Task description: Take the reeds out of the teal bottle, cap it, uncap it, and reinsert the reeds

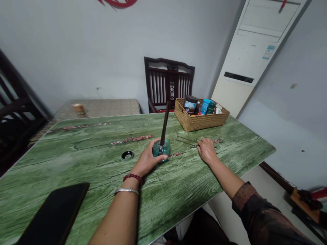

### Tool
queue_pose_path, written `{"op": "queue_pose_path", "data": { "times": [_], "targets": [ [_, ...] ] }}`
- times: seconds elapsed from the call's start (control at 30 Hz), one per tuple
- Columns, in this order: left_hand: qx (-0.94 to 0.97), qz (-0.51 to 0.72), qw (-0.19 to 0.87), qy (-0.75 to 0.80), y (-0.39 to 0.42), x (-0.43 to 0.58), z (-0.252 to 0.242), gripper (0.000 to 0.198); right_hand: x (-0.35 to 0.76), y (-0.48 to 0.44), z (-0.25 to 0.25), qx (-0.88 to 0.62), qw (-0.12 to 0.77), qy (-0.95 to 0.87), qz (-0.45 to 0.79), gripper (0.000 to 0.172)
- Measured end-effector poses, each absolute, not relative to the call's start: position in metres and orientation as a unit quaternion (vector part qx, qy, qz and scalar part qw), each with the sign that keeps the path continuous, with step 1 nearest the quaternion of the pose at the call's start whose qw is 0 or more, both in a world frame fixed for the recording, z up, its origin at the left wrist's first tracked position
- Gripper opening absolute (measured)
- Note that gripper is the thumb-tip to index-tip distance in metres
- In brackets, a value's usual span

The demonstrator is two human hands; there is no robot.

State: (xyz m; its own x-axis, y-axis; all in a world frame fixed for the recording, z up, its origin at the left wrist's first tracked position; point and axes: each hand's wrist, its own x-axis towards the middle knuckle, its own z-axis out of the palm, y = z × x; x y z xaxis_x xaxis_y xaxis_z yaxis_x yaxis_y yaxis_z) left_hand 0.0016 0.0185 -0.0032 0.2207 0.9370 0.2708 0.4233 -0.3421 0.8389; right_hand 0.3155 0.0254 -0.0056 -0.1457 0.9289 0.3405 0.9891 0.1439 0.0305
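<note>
My left hand (pixel 148 157) is wrapped round a small teal glass bottle (pixel 165 148) that stands upright on the table. A bundle of dark brown sticks (pixel 165 123) rises from the bottle's neck, tilted slightly to the right, like the reeds of a diffuser. To the right, my right hand (pixel 206 149) is down at the tabletop, its fingers closed on the near ends of thin dark sticks (pixel 188 140). Their far ends spread apart toward the bottle. A black and silver ring-shaped cap (pixel 127 155) lies left of my left hand.
Behind the sticks stands a woven basket (pixel 206 123) with jars and bottles. A dark phone-like slab (pixel 55 214) lies at the near left of the green table (pixel 102 170). Beyond the table are a wooden chair (pixel 170 81) and a side table (pixel 109 106) bearing a small orange-topped container (pixel 78 109).
</note>
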Motion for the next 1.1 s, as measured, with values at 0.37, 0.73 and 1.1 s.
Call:
{"op": "queue_pose_path", "data": {
  "times": [0.37, 0.73, 1.1],
  "targets": [
    [0.720, 0.411, 0.313, 0.464, 0.018, 0.002, -0.003, 0.078, 0.294, 0.024, 0.061, -0.504, 0.511, -0.694, 0.050, 0.010],
    [0.710, 0.426, 0.324, 0.458, 0.016, 0.004, 0.000, 0.077, 0.189, 0.017, 0.119, -0.282, 0.658, -0.610, 0.341, 0.024],
    [0.715, 0.429, 0.318, 0.451, 0.017, 0.004, -0.001, 0.078, 0.163, 0.032, 0.076, -0.391, 0.568, -0.667, 0.282, 0.015]
  ]
}}
